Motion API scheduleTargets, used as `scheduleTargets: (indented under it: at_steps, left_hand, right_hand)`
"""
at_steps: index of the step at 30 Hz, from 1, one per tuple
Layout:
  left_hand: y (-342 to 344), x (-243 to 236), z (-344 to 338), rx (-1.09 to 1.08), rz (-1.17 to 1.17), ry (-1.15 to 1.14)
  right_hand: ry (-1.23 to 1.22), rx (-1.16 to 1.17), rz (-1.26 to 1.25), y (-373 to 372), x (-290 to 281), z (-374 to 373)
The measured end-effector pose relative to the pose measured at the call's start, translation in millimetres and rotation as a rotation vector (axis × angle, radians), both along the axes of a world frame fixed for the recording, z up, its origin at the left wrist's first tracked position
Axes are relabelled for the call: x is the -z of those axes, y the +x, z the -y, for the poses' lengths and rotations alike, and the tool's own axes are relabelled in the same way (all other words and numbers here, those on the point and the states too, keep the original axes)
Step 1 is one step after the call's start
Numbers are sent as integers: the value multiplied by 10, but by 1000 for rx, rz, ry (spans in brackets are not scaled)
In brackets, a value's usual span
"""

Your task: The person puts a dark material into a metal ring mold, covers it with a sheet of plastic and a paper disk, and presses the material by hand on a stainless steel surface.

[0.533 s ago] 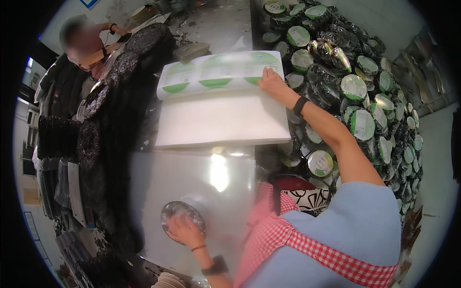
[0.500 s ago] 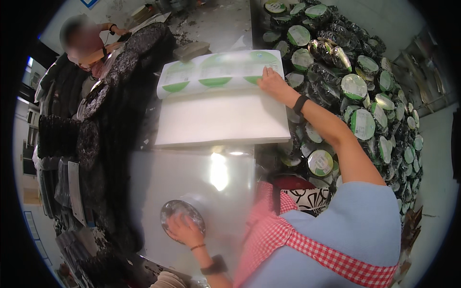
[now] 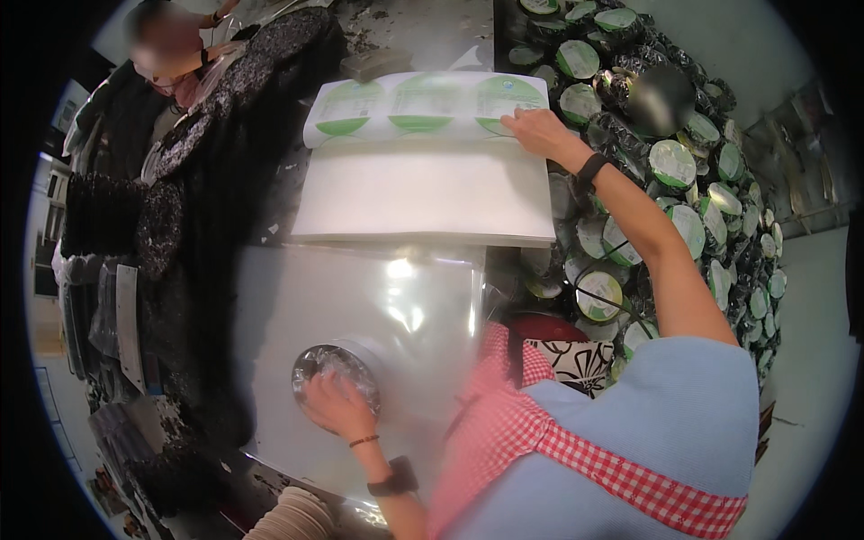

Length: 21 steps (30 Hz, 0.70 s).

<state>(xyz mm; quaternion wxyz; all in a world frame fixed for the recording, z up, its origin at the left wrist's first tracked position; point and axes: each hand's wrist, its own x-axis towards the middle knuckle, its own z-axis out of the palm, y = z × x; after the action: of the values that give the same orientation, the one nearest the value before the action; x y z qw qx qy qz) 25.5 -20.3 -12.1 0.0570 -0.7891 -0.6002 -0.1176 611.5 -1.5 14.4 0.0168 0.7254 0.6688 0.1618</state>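
My right hand [image 3: 533, 128] pinches the lower edge of a white sheet printed with green round labels [image 3: 420, 106], curled over a stack of plain white sheets [image 3: 425, 195]. My left hand [image 3: 337, 405] rests with fingers apart on crinkled clear wrapping [image 3: 328, 360] inside a round, shallow container [image 3: 367, 364]. This container sits near the front of a translucent plastic sheet or stack [image 3: 279, 297] on the bench, below the paper stack.
Dark bundled material [image 3: 162, 243] lines the left side, with another person [image 3: 180, 58] beyond it. A large heap of wrapped discs with green labels [image 3: 670, 162] fills the right. Pale stacked discs [image 3: 288, 517] lie at the lower edge; a grey block [image 3: 373, 63] lies behind the paper.
The whole view has shifted, so the bench and paper appear higher in the picture. Both my hands keep much the same places on the sheet and container.
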Motion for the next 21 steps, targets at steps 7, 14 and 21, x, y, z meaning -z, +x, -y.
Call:
scheduleTargets:
  at_steps: [7, 14, 21]
  left_hand:
    - [-9, -29, -44, -48, 20, -42]
    - [21, -133, 12, -127, 127, 40]
    - [14, -25, -50, -135, 120, 10]
  right_hand:
    - [748, 518, -839, 1381, -366, 247]
    - [977, 44, -1599, 349, -544, 127]
    - [-1, -962, -838, -3477, -124, -195]
